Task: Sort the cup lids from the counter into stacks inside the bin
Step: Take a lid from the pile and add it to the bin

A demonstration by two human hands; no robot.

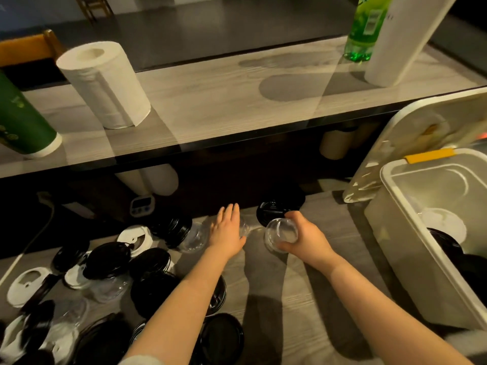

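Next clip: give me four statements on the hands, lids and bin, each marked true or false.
1. The right hand grips clear lids. True.
2. The left hand grips a black lid. False: its fingers are straight, reaching over a single clear lid.
3. The bin holds no lids. False: a white lid and black lids lie inside.
4. A paper towel roll stands on the raised shelf. True.
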